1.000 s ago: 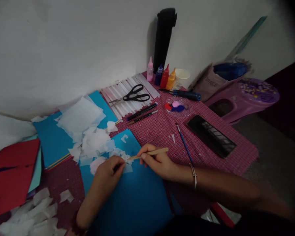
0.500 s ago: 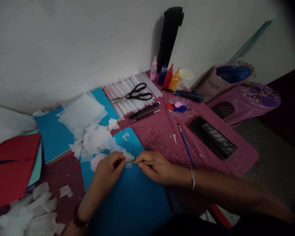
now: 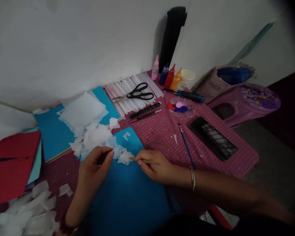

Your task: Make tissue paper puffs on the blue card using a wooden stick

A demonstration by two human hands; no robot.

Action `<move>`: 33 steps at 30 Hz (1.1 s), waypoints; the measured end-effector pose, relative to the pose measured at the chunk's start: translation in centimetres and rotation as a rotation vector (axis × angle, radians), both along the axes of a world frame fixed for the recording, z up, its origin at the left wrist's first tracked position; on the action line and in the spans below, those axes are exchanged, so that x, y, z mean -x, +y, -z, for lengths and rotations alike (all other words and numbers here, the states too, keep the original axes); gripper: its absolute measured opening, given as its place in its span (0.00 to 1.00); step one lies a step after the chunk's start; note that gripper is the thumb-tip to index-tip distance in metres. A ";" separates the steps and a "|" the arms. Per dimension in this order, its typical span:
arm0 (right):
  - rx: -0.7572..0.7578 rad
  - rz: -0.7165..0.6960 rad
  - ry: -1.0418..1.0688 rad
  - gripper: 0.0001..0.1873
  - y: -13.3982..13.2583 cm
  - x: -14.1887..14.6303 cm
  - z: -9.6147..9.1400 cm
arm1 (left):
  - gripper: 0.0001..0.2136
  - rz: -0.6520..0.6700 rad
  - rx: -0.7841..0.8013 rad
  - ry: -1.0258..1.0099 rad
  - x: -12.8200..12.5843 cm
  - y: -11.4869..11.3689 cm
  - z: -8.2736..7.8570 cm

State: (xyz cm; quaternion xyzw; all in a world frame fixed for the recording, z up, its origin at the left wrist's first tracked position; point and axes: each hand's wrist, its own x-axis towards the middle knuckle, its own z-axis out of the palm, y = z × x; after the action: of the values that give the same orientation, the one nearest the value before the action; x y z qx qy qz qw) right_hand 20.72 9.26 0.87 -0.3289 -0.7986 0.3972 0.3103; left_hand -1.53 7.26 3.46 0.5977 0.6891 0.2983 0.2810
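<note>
My right hand (image 3: 154, 165) grips a thin tan stick (image 3: 149, 162), whose tip touches a small cluster of crumpled white paper pieces (image 3: 125, 157) on the blue sheet (image 3: 135, 193). To the left, my left hand (image 3: 95, 170) hovers with thumb and index fingertip pinched close together. Whatever is between them, if anything, is too small to make out. Beyond that hand lies a heap of torn white paper squares (image 3: 95, 135), with a neat stack of white squares (image 3: 85, 106) behind it. A bent paper scrap (image 3: 126, 135) sits on the blue sheet.
Scissors (image 3: 140, 91) rest on white strips, with two pens (image 3: 145, 111) in front. Paint bottles (image 3: 169, 77), a paint palette (image 3: 180, 106), a blue brush (image 3: 186, 144) and a phone (image 3: 212, 137) lie rightward. Red card (image 3: 12, 167) and loose paper squares (image 3: 27, 213) are at left.
My left hand has drawn back leftward from the stick's tip, uncovering the white paper cluster. My right hand holds the stick in nearly the same place. The view has shifted slightly.
</note>
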 end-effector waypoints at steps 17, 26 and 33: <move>0.604 0.099 0.363 0.06 0.2 -0.1 0.4 | 0.07 0.242 -0.207 0.695 3.0 1.2 0.2; 0.499 0.057 0.322 0.08 0.1 -0.2 0.8 | 0.05 0.280 -0.166 0.828 -0.4 3.5 0.6; 0.387 0.005 0.279 0.07 0.0 -0.6 0.2 | 0.05 0.033 -0.095 0.076 0.9 3.8 -0.8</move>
State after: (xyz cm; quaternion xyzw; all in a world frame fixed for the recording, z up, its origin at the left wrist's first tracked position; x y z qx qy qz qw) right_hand 21.37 9.24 0.66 -0.3263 -0.6562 0.5836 0.3497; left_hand -2.43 11.06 4.30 0.6326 0.6744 0.3030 0.2307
